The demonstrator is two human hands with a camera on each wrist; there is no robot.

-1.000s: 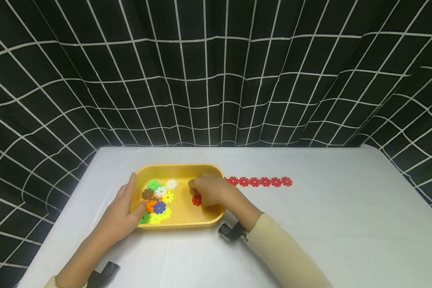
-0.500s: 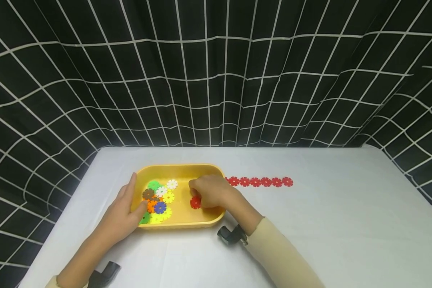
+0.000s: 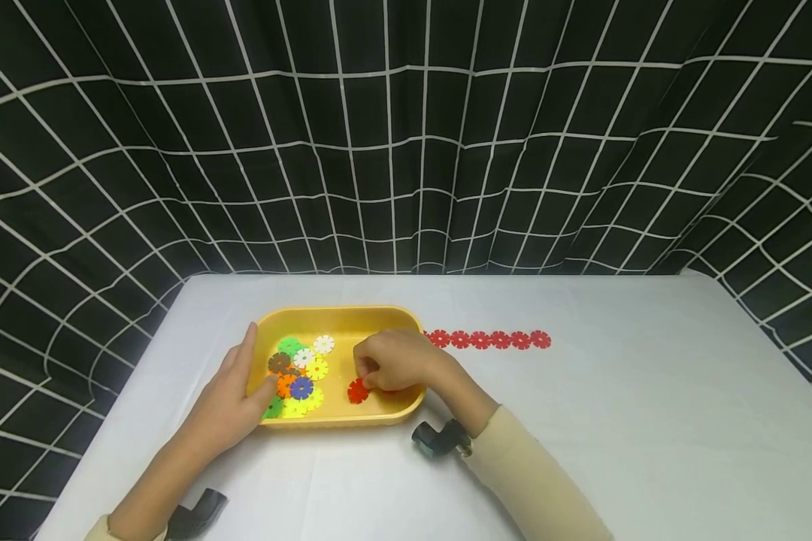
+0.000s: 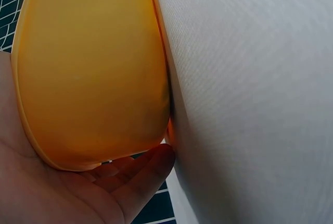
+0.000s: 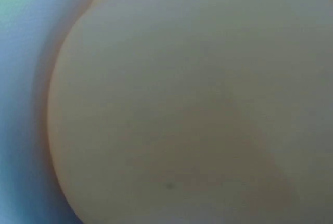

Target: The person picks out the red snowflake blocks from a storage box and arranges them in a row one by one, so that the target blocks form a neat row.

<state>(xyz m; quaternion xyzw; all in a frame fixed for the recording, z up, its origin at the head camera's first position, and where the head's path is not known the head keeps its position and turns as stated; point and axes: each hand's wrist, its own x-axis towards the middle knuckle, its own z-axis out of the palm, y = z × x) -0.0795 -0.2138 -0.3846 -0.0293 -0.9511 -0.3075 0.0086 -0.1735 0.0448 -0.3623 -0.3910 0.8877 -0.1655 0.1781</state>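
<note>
A yellow plastic tray (image 3: 341, 422) stands on the white table. My left hand (image 3: 226, 409) grips its left end, thumb over the rim and fingers along the outside; the left wrist view shows those fingers (image 4: 143, 174) against the tray's outer wall (image 4: 93, 73). Inside the tray's right half, my right hand (image 3: 395, 361) is bent down with its thumb and fingertips on a red snowflake disc (image 3: 358, 391), pinching its edge. A bit more red shows beneath that hand, mostly hidden. In the right wrist view a blurred pale surface fills the picture.
Several snowflake discs in green, white, brown, orange, blue and yellow (image 3: 316, 368) lie heaped in the tray's left half. A straight row of red snowflake discs (image 3: 480, 340) lies on the table (image 3: 616, 421) behind and right of the tray. A black gridded curtain (image 3: 406, 150) hangs behind.
The red disc at my right fingertips has shifted left and toward the tray's near side, and my right thumb has come into view. My left hand and the tray have stayed in place.
</note>
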